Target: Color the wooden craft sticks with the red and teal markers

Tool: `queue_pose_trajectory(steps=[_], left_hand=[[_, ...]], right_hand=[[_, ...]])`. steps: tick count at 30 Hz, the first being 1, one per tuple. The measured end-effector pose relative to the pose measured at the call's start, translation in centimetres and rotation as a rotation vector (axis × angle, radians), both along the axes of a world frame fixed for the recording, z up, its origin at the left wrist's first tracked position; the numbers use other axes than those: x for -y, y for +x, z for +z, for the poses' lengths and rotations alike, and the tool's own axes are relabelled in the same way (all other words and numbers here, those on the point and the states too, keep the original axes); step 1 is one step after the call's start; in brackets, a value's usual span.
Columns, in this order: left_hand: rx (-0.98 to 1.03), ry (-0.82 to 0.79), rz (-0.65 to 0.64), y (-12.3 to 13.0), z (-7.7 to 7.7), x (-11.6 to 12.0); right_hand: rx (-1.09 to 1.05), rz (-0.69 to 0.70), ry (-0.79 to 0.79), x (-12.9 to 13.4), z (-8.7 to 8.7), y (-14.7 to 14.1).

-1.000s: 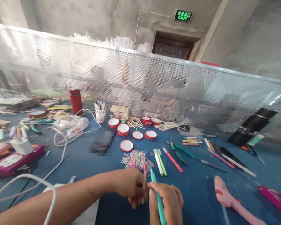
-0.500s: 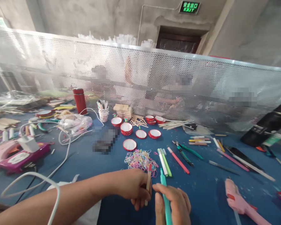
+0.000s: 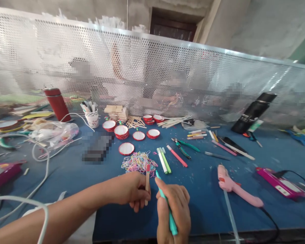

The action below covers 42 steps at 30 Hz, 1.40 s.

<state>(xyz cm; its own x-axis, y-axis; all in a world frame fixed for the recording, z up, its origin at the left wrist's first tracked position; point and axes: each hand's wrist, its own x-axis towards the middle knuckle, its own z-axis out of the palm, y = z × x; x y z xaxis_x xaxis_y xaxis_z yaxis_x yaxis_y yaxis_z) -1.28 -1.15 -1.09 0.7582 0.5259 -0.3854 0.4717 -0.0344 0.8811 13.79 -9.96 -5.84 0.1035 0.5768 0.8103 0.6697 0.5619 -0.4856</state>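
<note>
Upright between the fingers of my left hand (image 3: 132,189) is a wooden craft stick (image 3: 147,181), its top end coloured red with a thin green band below. My right hand (image 3: 176,206) grips a teal marker pen (image 3: 170,217), its tip pointing up and left, close beside the stick but apart from it. Just beyond my left hand lies a heap of colourful rubber bands (image 3: 137,162). White and green markers (image 3: 164,161) and a red marker (image 3: 177,156) lie past my right hand.
Red-rimmed round lids (image 3: 126,148) and a paper cup of markers (image 3: 92,118) stand ahead. Green-handled pliers (image 3: 181,149) and a pink glue gun (image 3: 237,188) lie to the right. A phone (image 3: 98,148) and white cable (image 3: 47,162) are left. A perforated metal screen (image 3: 132,74) closes the back.
The view has turned right and downward, so the table things sit further left and higher. Both hands keep their hold; the marker's tip stays near the stick's coloured end.
</note>
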Motion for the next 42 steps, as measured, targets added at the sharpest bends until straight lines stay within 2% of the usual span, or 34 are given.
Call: queue_pose_trajectory(steps=[4,7,15,28,37,42], left_hand=[[-0.018,0.021,-0.006,0.01,0.11,0.04],[-0.03,0.028,-0.008,0.04,0.25,0.07],[-0.015,0.027,-0.022,-0.06,0.13,-0.06],[-0.053,0.017,-0.017,0.33,0.71,0.07],[-0.021,0.01,-0.033,-0.01,-0.05,-0.13],[-0.022,0.008,-0.017,0.05,0.05,-0.15]], right_hand=[[-0.133,-0.082,0.004,0.13,-0.24,-0.61],[-0.085,-0.082,0.056,-0.12,-0.25,-0.74],[-0.041,-0.051,0.078,-0.39,-0.1,-0.59],[0.007,-0.043,0.061,-0.59,-0.11,-0.63],[0.01,-0.07,0.064,-0.65,-0.07,-0.64],[-0.029,-0.103,0.094,-0.4,-0.29,-0.66]])
